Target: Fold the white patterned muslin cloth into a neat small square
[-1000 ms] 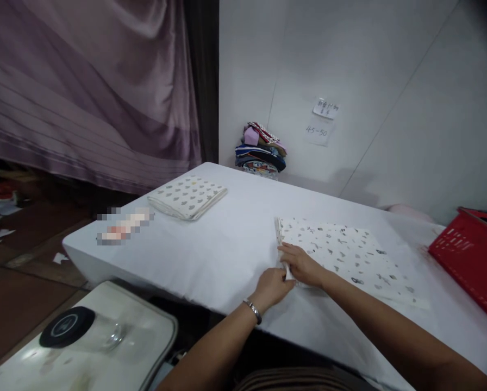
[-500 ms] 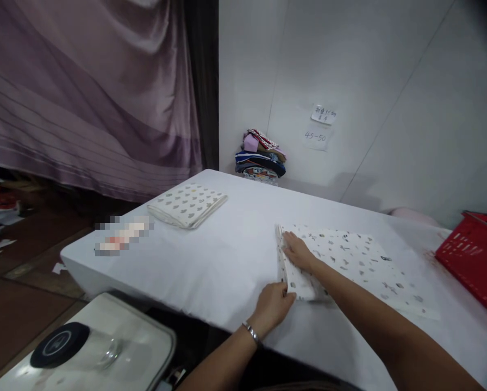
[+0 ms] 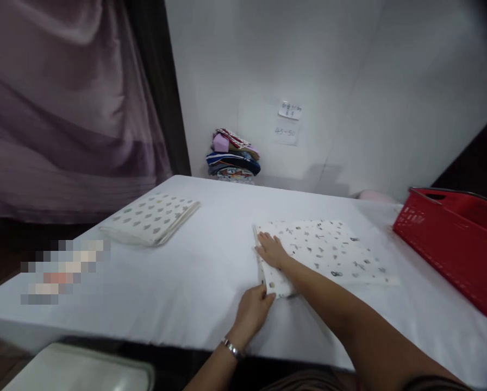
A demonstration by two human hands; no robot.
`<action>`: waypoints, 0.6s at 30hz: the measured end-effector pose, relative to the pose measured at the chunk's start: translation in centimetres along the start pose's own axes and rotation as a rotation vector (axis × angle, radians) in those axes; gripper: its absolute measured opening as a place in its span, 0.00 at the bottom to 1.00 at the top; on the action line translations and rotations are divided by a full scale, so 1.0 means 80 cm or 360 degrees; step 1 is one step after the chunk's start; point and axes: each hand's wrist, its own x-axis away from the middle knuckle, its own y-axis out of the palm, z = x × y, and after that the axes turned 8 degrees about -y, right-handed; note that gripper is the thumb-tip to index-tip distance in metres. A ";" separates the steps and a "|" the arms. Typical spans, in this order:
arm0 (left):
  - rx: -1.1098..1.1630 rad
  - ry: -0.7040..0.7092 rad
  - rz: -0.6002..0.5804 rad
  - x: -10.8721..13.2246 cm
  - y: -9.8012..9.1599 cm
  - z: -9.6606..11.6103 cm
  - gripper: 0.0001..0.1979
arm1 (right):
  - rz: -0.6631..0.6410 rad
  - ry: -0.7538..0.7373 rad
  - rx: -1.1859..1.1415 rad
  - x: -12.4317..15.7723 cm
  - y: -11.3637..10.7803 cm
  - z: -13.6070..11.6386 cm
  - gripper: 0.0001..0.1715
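Observation:
A white cloth [image 3: 320, 247] with small grey and brown prints lies partly folded on the white-covered table [image 3: 219, 239]. My left hand [image 3: 254, 309], with a metal bracelet at the wrist, pinches the near left corner of this cloth between thumb and fingers. Across its left part lies my right hand [image 3: 273, 250], flat, palm down and fingers spread, close to the folded edge. A second cloth [image 3: 156, 217], white with grey heart-like shapes, rests folded at the left of the table, apart from both hands.
At the right stands a red plastic basket [image 3: 451, 244]. A stack of folded fabrics [image 3: 234, 157] sits beyond the far edge, against a wall with paper notes [image 3: 288, 122]. A purple curtain [image 3: 64, 108] hangs at left. A pale surface [image 3: 84, 372] is below the table's front edge.
The camera view has turned to the right, so the scene sits further left and more of the red basket shows. Both hands stay at the cloth's left side in nearly the same pose.

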 end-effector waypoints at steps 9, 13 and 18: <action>-0.0165 -0.0013 0.0050 -0.005 -0.003 0.005 0.19 | 0.0162 -0.0017 -0.0061 0.044 -0.038 -0.002 0.34; -0.0192 -0.0037 0.0056 -0.009 -0.005 0.010 0.23 | 0.0298 0.0114 0.0028 0.106 -0.039 0.017 0.38; -0.0217 -0.0088 0.0011 -0.016 -0.008 0.016 0.23 | 0.0502 0.0477 0.0303 0.144 -0.033 0.047 0.39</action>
